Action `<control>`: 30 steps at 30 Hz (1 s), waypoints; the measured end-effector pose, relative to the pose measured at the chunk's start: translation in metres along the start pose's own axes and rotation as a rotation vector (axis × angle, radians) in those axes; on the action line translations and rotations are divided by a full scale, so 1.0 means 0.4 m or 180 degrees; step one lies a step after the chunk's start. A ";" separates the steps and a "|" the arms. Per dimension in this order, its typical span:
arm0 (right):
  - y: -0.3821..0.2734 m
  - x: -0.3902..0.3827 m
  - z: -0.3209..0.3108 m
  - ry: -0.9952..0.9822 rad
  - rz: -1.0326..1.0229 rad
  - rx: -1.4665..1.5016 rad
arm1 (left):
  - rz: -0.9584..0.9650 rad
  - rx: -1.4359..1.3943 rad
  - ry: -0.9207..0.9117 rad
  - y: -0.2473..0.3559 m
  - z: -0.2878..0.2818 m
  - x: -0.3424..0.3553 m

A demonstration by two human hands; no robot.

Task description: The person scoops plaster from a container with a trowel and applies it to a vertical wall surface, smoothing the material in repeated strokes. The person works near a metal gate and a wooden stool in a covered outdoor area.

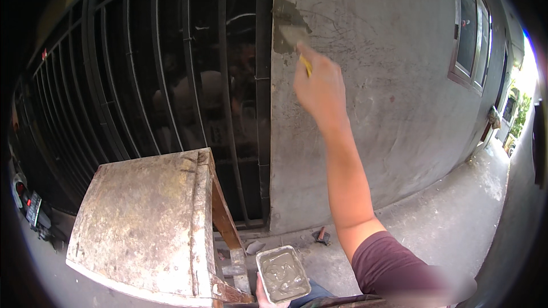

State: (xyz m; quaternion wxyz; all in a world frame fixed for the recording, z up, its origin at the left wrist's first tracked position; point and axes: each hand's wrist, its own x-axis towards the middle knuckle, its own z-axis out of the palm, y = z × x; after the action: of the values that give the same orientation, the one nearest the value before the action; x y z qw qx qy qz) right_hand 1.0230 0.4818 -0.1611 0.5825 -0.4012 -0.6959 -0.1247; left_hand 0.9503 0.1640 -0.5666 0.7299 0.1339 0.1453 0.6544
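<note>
Presently, the wooden table (142, 217), stained and worn across its top, serves as the reference for all positions. Beyond and above it to the right, the right hand (321, 82) is raised to the grey wall (394, 137). Its fingers are clamped on the yellow handle of a scraper (293, 35), the index finger extended toward the blade. The blade lies at a dark, wet-looking patch (285, 11) on the wall, near the wall's left edge and higher than the table. The right arm is bare up to a dark maroon sleeve (388, 262).

Just right of the table's near end, the left hand (264, 294) grips a rectangular tub (260, 265) from its left side. One finger or thumb shows along that side; the others are hidden, and how they are set cannot be told. Grey paste (283, 276) with an uneven, glossy surface lies in the tub.

Behind the table stands a dark barred gate (187, 28). Right of the table, on the ground, rests a small dark object with a reddish part (322, 235), possibly a tool. Left of the table, a motorcycle (34, 211) is partly visible.
</note>
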 end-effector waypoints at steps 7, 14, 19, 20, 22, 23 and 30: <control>0.080 0.099 0.206 0.0146 0.0079 -0.0569 | -0.0020 -0.0072 0.0026 0.006 0.013 -0.002; 0.153 -0.152 0.257 -0.0252 0.0258 -0.0322 | -0.0042 -0.0054 0.0078 -0.002 -0.024 -0.006; 0.148 -0.216 0.152 -0.0343 -0.0099 0.0459 | 0.0207 0.0098 0.0013 0.017 0.022 -0.022; 0.162 -0.212 0.106 -0.0337 -0.0068 0.0601 | 0.0100 -0.0019 -0.0140 0.008 0.011 -0.009; 0.074 -0.177 0.001 -0.0675 0.0520 0.0919 | 0.0119 -0.0043 -0.0137 0.010 0.014 -0.005; 0.070 -0.157 -0.010 -0.0658 0.0564 0.1168 | 0.0109 -0.0072 -0.0142 0.004 0.013 -0.006; 0.134 0.052 0.137 -0.0148 0.0297 0.2326 | 0.0075 -0.0208 0.0032 -0.009 -0.002 -0.001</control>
State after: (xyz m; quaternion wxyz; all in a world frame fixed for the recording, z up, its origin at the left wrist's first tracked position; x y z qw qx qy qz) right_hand 1.0217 0.5602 -0.1738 0.6764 -0.2007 -0.6885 0.1679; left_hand 0.9534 0.1634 -0.5688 0.7253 0.1084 0.1260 0.6681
